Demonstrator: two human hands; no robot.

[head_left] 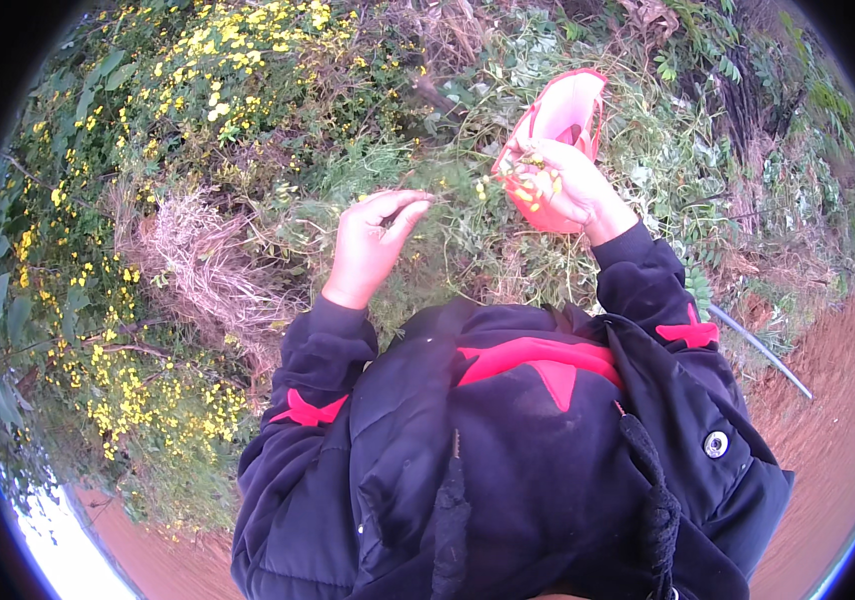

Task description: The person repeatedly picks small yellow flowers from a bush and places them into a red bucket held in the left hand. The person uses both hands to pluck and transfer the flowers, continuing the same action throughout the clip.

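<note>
My right hand (566, 187) is turned palm up, its fingers curled around sprigs of small yellow flowers (536, 187). Behind that hand is a red bag-like container (562, 105) with a pale inside. Whether my fingers also hold this container is hidden. My left hand (375, 236) is raised in front of the plants, thumb and forefinger tips brought together. A thin stem seems to meet those fingertips, but it is too fine to tell if it is pinched.
Yellow-flowered bushes (210, 67) spread across the left and far side. Dry grass (199, 255) lies left of my left hand. Leafy vines (667, 165) cover the right side. A thin grey pole (761, 349) lies near bare reddish soil (840, 382).
</note>
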